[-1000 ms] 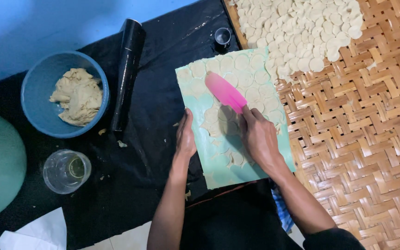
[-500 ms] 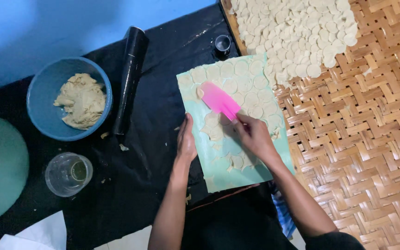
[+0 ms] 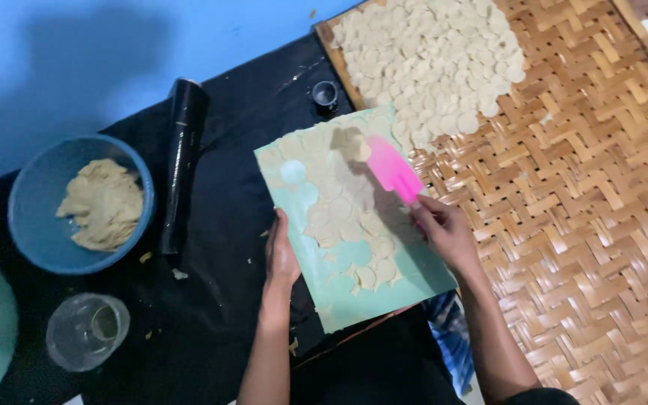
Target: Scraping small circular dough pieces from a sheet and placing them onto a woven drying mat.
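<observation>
While flat, pink spatula [image 3: 391,169] on dough

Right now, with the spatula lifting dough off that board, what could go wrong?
1. The pink spatula carries a thin dough round at its tip; it may fold or slip off.
2. The left hand only steadies the green board at one edge, so it could shift on the black sheet.

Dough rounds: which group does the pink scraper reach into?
The rounds on the green mat, under the pink scraper in the right hand; the tray's rounds lie apart.
</observation>
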